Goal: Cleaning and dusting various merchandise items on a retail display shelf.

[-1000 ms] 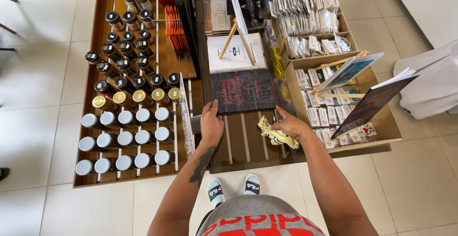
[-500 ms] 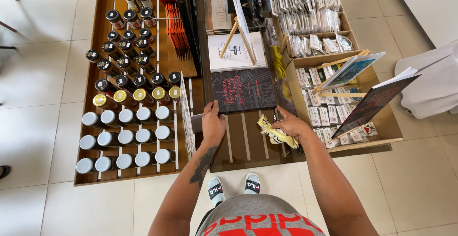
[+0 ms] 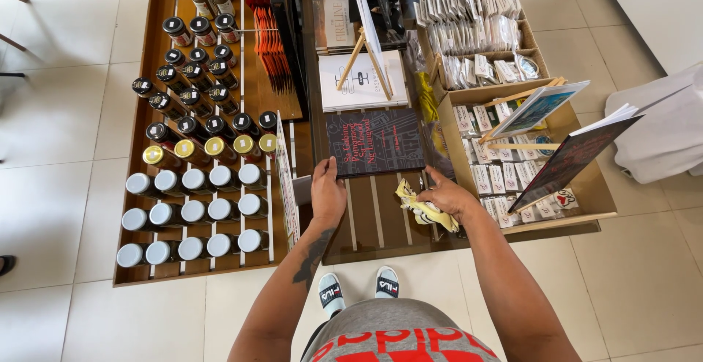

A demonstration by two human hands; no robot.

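Seen from above, a person is standing at a low wooden display stand [image 3: 366,223] with a slatted top, set on a floor of pale square tiles [image 3: 58,150]. To the person's left, rows of jars [image 3: 194,186] with black, gold and silver lids are filling a wooden tray. Toward the back, a white book [image 3: 362,84] is lying flat under a small wooden easel [image 3: 366,54], and red packets [image 3: 267,32] are standing in a row. To the right, an open cardboard box [image 3: 593,193] is holding small white sachets [image 3: 487,179] and two propped booklets.

The left hand [image 3: 327,195] is lying flat, fingers together, with its fingertips touching the near left corner of a dark book [image 3: 375,142] with red lettering; the book is lying on the slats in the middle of the stand, just in front of the white book. The right hand [image 3: 448,197] is resting loosely open, fingers spread, on a yellow cloth [image 3: 421,204] bunched on the slats just right of the dark book's near edge.

Compared with half a second ago, both hands are sitting almost where they were: the left hand is keeping to the book's corner, and the right hand is covering slightly more of the yellow cloth. The stand's goods are lying unchanged.
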